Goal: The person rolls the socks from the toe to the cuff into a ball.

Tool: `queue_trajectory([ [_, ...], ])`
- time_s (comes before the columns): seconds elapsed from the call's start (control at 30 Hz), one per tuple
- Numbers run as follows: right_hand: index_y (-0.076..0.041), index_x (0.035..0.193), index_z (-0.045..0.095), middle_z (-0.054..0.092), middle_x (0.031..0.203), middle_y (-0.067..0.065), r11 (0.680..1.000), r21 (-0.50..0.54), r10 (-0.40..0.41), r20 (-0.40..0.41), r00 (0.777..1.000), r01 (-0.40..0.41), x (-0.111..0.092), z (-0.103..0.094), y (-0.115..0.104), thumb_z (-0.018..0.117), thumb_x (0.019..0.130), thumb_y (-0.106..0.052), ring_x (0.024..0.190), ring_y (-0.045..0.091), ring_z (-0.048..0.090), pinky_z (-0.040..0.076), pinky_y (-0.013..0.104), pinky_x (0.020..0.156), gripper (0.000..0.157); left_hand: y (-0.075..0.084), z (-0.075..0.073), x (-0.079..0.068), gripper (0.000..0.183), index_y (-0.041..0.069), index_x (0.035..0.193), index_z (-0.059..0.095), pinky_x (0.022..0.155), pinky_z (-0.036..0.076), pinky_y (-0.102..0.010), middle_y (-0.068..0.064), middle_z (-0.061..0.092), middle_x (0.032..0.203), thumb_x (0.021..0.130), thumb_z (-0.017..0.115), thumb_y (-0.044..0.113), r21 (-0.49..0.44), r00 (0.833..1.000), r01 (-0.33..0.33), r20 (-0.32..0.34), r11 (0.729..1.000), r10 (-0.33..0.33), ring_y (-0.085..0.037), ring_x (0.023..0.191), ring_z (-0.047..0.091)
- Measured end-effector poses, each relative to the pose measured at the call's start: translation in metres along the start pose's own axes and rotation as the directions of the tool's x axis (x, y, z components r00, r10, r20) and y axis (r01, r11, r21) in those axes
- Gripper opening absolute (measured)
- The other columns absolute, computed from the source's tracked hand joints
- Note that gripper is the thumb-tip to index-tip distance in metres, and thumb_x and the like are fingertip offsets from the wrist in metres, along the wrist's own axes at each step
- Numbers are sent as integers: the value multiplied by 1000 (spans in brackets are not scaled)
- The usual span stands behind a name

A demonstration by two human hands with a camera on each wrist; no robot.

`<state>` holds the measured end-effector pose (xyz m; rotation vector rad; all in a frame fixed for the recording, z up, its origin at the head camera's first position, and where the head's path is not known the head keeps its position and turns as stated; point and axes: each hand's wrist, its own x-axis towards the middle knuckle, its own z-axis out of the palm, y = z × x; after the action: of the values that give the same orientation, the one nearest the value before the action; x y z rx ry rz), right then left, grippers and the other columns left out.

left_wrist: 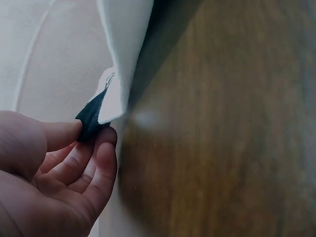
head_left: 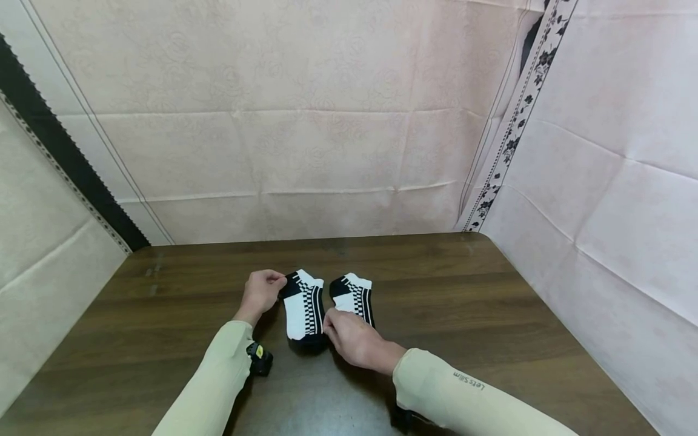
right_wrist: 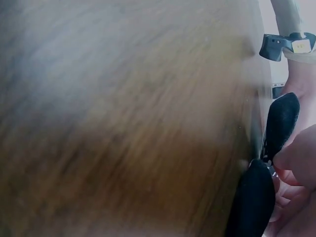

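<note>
Two ankle socks, white and black with a checkered stripe, are side by side in the head view: the left sock point(head_left: 296, 316) and the right sock point(head_left: 343, 301). My left hand point(head_left: 263, 292) pinches the black corner of the left sock between thumb and fingers; in the left wrist view that dark corner point(left_wrist: 91, 118) shows at the fingertips. With its fingertips at the left sock's right edge, my right hand point(head_left: 355, 339) pinches that edge and covers the lower part of the right sock. Both black toe ends, the nearer one point(right_wrist: 254, 202) included, appear in the right wrist view.
Under the socks is a brown wooden table point(head_left: 463, 303). A pale cloth point(head_left: 327, 151) hangs behind its far edge, with more cloth at both sides. Each wrist wears a black camera, such as the left wrist camera point(head_left: 260, 361).
</note>
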<state>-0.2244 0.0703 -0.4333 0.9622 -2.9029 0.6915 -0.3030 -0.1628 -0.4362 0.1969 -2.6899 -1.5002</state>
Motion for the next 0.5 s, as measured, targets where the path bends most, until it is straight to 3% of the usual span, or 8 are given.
queue_trajectory([
  [0.23, -14, 91, 63, 59, 80, -10, 985, 168, 39, -24, 999, -34, -3, -3, 2, 66, 98, -9, 73, 3, 54, 48, 21, 68, 9, 4, 1, 0, 23, -2, 116, 69, 63, 52, -31, -18, 71, 105, 103, 60, 15, -95, 1000, -11, -4, 995, 11, -19, 66, 64],
  [0.5, -13, 85, 68, 61, 77, -10, 962, 273, 40, -70, 997, -19, -4, -5, 5, 69, 94, -6, 71, 2, 57, 50, 21, 68, 12, 11, 0, -1, 23, -2, 117, 68, 67, 56, -34, -19, 70, 106, 103, 59, 14, -142, 1000, -2, 4, 990, 3, -19, 69, 63],
])
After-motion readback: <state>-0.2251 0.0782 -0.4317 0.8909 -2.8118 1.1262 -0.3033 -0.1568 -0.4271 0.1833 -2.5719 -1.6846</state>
